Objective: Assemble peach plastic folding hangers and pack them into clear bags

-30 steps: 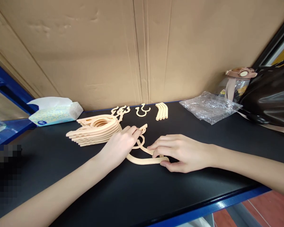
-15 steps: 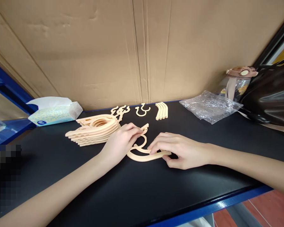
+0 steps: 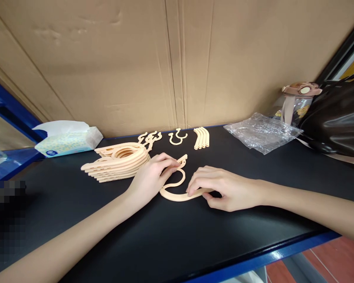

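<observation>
A cream plastic clothes hanger [image 3: 177, 196] lies low over the black table between my hands. My left hand [image 3: 155, 171] is closed on its far part, near a straight end that pokes out past the fingertips. My right hand [image 3: 220, 186] pinches the near curved arm between thumb and fingers, covering that arm's right end. A rounded loop of the hanger shows between both hands. Just left of my left hand sits a stack of similar cream hanger pieces [image 3: 118, 163], partly behind the wrist.
Cream hooks [image 3: 177, 137] and several short curved strips [image 3: 202, 138] lie at the back. A tissue pack [image 3: 67, 141] stands back left. Right of the strips are a crumpled clear bag [image 3: 262, 131], a bottle [image 3: 301, 102] and a black bag [image 3: 336, 122]. Cardboard [image 3: 120, 70] walls the rear.
The hanger has shifted slightly right with my hands. A second curved arm that showed inside the near arm is no longer visible there. Both hands keep their hold.
</observation>
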`<state>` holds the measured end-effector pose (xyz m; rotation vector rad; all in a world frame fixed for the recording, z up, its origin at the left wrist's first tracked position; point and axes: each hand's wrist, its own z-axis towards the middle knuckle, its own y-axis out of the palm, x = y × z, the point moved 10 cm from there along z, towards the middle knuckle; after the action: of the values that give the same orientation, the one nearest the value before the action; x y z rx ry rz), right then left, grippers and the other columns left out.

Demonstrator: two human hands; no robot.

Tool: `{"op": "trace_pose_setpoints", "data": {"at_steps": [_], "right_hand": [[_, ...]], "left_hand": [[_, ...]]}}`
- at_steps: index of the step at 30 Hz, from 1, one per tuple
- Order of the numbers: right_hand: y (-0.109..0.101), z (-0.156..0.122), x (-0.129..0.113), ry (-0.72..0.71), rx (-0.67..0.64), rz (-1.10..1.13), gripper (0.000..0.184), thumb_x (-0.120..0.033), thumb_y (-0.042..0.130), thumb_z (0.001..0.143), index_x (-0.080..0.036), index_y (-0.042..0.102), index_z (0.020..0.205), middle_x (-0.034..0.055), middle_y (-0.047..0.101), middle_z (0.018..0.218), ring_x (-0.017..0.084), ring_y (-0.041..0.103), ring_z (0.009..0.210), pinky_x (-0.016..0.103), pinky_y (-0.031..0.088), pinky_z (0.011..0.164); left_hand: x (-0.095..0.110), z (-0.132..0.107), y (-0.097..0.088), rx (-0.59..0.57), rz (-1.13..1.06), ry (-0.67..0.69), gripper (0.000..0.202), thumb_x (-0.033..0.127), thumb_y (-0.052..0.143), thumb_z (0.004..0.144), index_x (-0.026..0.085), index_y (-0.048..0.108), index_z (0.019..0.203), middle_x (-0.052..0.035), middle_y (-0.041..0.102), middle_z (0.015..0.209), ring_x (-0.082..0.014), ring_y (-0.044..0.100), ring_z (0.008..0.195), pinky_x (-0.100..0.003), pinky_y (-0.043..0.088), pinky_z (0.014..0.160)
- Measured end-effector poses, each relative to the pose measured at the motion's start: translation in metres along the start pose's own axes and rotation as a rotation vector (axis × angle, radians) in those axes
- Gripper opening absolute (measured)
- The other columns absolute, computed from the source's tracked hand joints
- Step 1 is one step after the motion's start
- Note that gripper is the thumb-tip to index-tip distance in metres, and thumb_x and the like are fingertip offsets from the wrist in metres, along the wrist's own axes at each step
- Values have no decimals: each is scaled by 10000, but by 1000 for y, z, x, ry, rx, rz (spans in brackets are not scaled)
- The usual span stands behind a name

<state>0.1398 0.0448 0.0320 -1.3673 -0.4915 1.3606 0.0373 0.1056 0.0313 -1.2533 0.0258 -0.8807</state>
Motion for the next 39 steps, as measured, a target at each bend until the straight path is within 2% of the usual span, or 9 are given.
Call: {"op": "trace_pose_setpoints", "data": {"at_steps": [8, 13, 17, 21, 26, 30, 34, 39], "right_hand": [[-2, 0, 2, 23, -2, 37, 359, 5, 461, 769, -182, 544, 1064, 32, 593, 929, 134, 516, 858, 280, 437, 797], [-3, -1, 6, 42, 20, 53, 372, -6, 477, 758, -194, 541, 1073, 46, 581, 1028, 122, 533, 840, 251, 452, 728], [-8, -1, 8, 20, 85, -3, 330, -31, 509, 767, -204, 550, 1045, 41, 599, 1022, 148, 540, 924, 287, 447, 815], [-13, 0, 11, 12, 128, -83, 334, -32, 532, 752, -201, 550, 1039, 19, 618, 978, 148, 532, 909, 314, 411, 861], [-16, 0, 17, 28, 146, -120, 306, -44, 535, 760, -193, 551, 1027, 9, 614, 961, 135, 525, 858, 312, 385, 842], [-16, 0, 20, 58, 145, -147, 325, -42, 536, 758, -191, 556, 1046, 11, 608, 981, 135, 518, 848, 319, 376, 856], [-16, 0, 21, 78, 135, -190, 325, -36, 519, 763, -190, 561, 1047, 17, 603, 947, 150, 512, 854, 323, 383, 854], [-20, -1, 29, 138, 173, -303, 315, -46, 488, 796, -183, 565, 1070, 47, 595, 975, 178, 500, 879, 331, 400, 846]], "left_hand": [[0, -1, 0, -5, -13, -9, 203, 287, 503, 928, 216, 684, 984, -28, 649, 1011, -183, 614, 930, -340, 496, 825], [1, -1, 3, -27, -33, 8, 208, 286, 494, 931, 228, 680, 1005, -33, 639, 1015, -177, 608, 908, -323, 496, 789], [7, -1, 6, -58, -43, 40, 210, 274, 477, 944, 233, 675, 1003, -25, 624, 1019, -163, 602, 916, -298, 485, 796], [14, -3, 8, -107, -78, 65, 260, 279, 406, 974, 234, 661, 1000, -18, 604, 1036, -151, 595, 946, -280, 472, 829], [16, -5, 9, -138, -132, 72, 297, 199, 343, 963, 237, 620, 1061, -13, 596, 1064, -136, 602, 923, -257, 475, 808], [12, -4, 10, -131, -91, 51, 341, 111, 322, 917, 237, 606, 1056, -6, 610, 1026, -135, 589, 855, -262, 476, 754], [13, -4, 9, -109, -14, 65, 318, 133, 322, 943, 236, 579, 1100, -21, 613, 1055, -174, 549, 950, -333, 470, 839], [17, -5, 7, -84, 55, 130, 312, 147, 364, 955, 252, 503, 1213, -25, 543, 1218, -185, 493, 1103, -373, 439, 956]]}}
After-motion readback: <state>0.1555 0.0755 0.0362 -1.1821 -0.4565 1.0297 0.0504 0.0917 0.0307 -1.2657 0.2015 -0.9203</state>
